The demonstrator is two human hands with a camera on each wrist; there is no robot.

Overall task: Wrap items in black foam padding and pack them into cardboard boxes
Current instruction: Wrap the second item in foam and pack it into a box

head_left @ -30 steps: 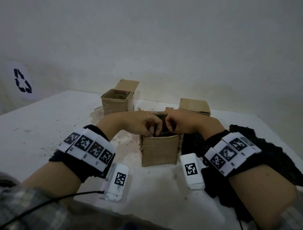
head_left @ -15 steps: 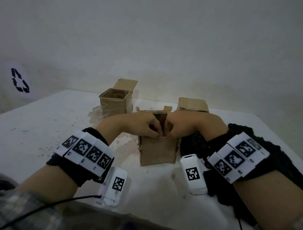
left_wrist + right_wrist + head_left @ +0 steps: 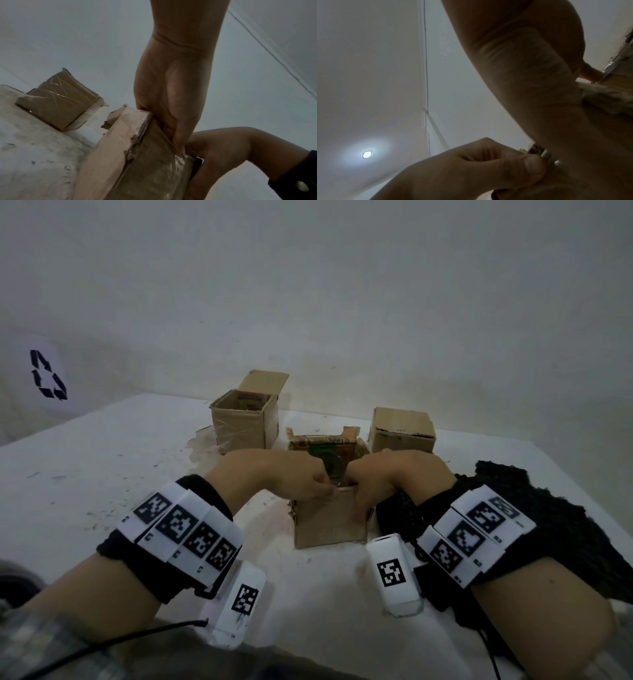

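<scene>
A small open cardboard box [image 3: 329,525] stands mid-table. My left hand [image 3: 318,486] and right hand [image 3: 358,491] meet at its near rim. In the left wrist view the left hand [image 3: 171,121] has its fingers curled over the rim into the box [image 3: 150,169], thumb outside. The right hand's fingers wrap the box's front right corner. Between the hands a dark wrapped item [image 3: 334,470] shows inside the box, mostly hidden. The box's printed far flap [image 3: 322,443] stands up behind it. A pile of black foam padding [image 3: 548,525] lies under my right forearm.
An open cardboard box [image 3: 239,422] with something colourful inside stands at the back left. A closed box [image 3: 400,429] sits at the back right. The white table [image 3: 85,467] ends at a wall behind the boxes. A sheet with a recycling sign [image 3: 48,374] is far left.
Both hands have drawn slightly apart and settled onto the box's near rim. The dark item and the printed far flap now show between them.
</scene>
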